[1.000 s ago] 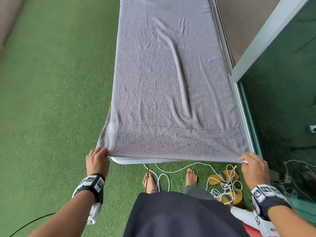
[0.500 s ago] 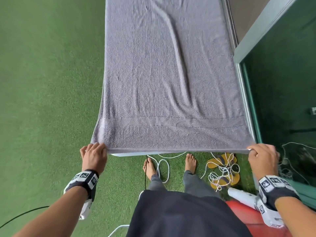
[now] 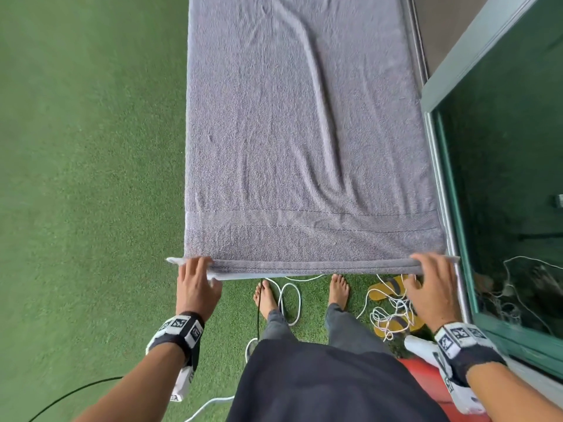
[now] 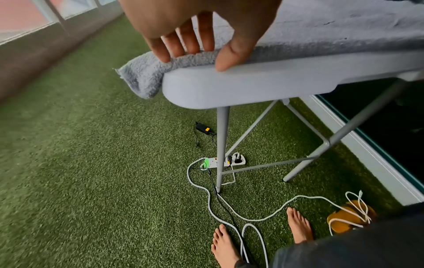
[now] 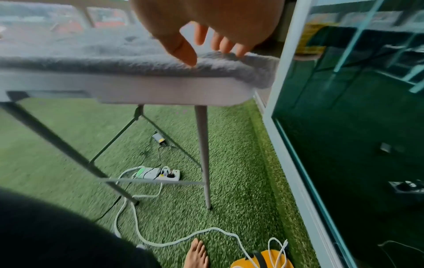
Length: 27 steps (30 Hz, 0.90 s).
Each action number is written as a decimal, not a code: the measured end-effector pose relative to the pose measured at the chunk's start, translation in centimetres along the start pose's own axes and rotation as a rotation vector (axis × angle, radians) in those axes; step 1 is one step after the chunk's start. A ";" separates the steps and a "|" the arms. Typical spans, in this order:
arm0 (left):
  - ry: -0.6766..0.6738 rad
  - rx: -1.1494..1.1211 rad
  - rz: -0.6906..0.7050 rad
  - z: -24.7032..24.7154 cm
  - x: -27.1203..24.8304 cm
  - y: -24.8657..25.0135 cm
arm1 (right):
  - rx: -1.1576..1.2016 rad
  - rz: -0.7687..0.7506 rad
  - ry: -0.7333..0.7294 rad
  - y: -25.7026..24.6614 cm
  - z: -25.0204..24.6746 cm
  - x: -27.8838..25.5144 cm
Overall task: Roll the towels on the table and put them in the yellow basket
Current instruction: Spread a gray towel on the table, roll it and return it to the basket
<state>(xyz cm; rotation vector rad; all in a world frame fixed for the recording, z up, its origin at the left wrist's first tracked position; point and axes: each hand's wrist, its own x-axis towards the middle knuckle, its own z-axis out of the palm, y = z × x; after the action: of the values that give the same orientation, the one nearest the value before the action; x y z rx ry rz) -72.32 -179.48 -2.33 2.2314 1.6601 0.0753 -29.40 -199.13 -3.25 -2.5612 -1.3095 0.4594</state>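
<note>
Head view: I've let go of the towel (image 3: 304, 132) at its corners; it now lies flat on the table (image 4: 252, 85), hem at the near edge. Left hand (image 3: 196, 287) and right hand (image 3: 432, 287) rest slack-fingered on that hem, gripping nothing. I reckon rolling can start.

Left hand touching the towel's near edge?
Touching. Left wrist view: left hand fingertips and thumb rest on the grey towel's rolled edge at the table corner.
</note>
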 end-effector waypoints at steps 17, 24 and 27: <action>0.143 -0.034 -0.054 -1.2 1.4 -1.1 | 0.007 -0.086 0.114 1.4 -2.0 2.8; 0.010 0.101 -0.176 -0.5 2.8 -0.4 | -0.196 -0.002 0.058 1.7 -2.8 5.4; 0.131 0.060 -0.250 -0.6 2.7 0.0 | -0.133 0.033 0.105 0.7 -3.0 5.5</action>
<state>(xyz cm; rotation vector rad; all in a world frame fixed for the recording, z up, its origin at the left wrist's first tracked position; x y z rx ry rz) -71.61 -176.84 -2.16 2.0809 2.0230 0.1117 -24.74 -195.18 -1.67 -2.6778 -1.3028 0.2471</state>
